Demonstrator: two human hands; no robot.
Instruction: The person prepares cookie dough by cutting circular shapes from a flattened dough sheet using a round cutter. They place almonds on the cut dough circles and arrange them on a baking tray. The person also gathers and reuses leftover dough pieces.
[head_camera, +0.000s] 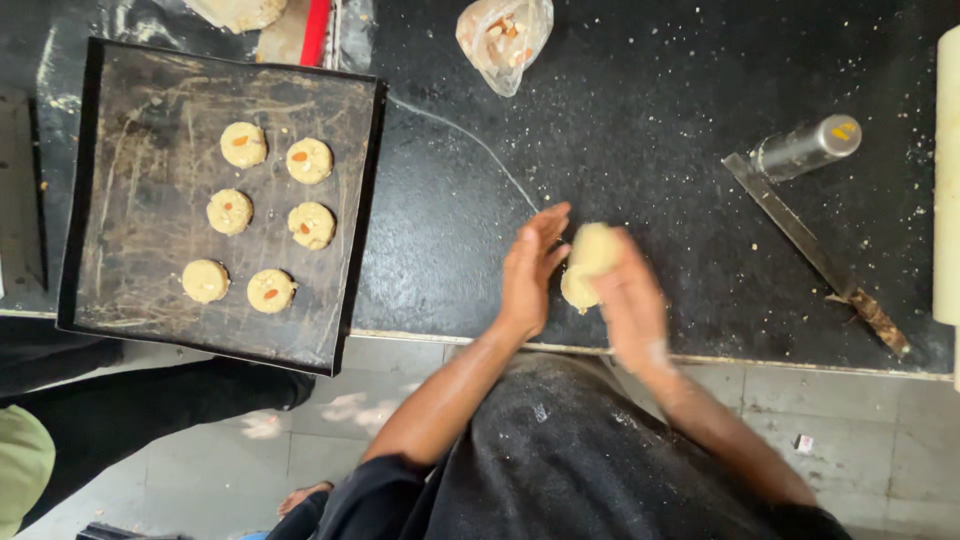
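Observation:
My left hand (530, 265) and my right hand (628, 300) face each other over the front of the black counter (640, 130), pressing a pale lump of dough (588, 262) between the palms. The right hand is blurred by motion. To the left lies a dark, scratched baking tray (150, 290) that overhangs the counter edge. On it sit several round pale dough discs (309, 160) in two columns, some topped with a nut piece.
A clear plastic bag of nuts (503, 35) lies at the back. A metal cylinder (806, 147) and a long knife (815, 255) lie to the right. A pale rolling pin (948, 170) is at the right edge. Another person's dark-clothed leg (130, 410) is at lower left.

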